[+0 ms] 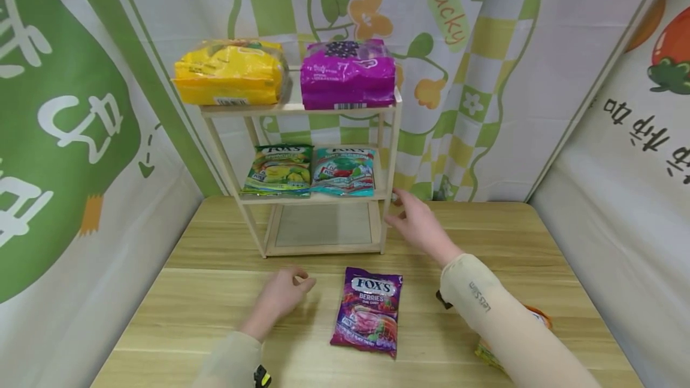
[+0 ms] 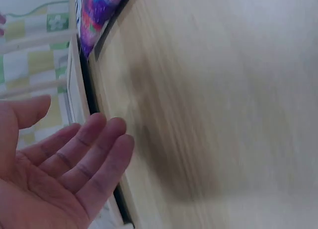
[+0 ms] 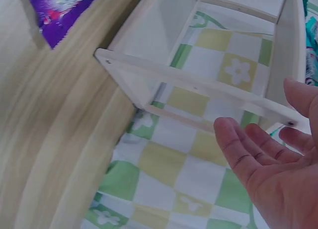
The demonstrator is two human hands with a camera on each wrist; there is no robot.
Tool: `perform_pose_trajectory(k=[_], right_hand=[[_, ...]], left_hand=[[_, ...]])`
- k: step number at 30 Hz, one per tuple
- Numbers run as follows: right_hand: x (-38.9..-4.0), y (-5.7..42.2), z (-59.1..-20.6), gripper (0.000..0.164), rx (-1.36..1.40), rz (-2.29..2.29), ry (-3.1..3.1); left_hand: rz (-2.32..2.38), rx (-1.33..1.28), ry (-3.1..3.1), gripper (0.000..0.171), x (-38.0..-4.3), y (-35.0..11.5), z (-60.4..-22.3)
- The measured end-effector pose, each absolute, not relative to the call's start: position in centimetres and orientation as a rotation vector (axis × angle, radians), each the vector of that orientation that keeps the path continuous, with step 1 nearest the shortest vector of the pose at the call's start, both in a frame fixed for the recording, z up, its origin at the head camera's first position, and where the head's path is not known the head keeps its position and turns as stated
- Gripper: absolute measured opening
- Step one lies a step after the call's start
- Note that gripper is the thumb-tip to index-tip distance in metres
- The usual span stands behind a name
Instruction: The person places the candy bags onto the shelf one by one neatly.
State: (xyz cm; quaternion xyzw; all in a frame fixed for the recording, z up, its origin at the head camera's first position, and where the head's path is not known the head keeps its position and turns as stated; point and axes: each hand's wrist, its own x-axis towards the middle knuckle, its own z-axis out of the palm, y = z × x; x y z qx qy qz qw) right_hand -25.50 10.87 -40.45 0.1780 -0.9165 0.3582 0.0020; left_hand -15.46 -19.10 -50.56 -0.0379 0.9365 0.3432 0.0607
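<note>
Two hands (image 1: 283,293) (image 1: 423,229), pale shelf (image 1: 312,199), Berries bag (image 1: 369,311)

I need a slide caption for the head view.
Left hand near a purple candy bag, right hand beside a wooden shelf.

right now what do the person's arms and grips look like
The bare left grip has a long cream fabric left sleeve above it, with a small black-and-yellow piece near the cuff. The bare right grip has a matching right sleeve marked with small dark lettering, and a small black piece at its edge.
</note>
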Motion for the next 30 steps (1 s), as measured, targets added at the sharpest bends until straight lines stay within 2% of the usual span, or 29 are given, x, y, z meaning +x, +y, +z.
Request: perform_pose_trajectory(k=[8,18,30], right_hand=[[-25.6,10.4,-38.7,0.066,0.601,1.15,-2.788],[-26.4,10.0,-37.3,0.046,0.615,1.147,-2.727],[-26.8,9.9,-36.5,0.036,0.526,1.177,-2.744]], left_hand=[[1.155,-0.033,2.684,0.049,-14.7,-17.1,-51.5],[1.321,-0.084,2.465,0.057,-13.9,-15.0,-51.7],[1.316,-0.068,2.392,0.063,-13.6,-13.4,-51.4]])
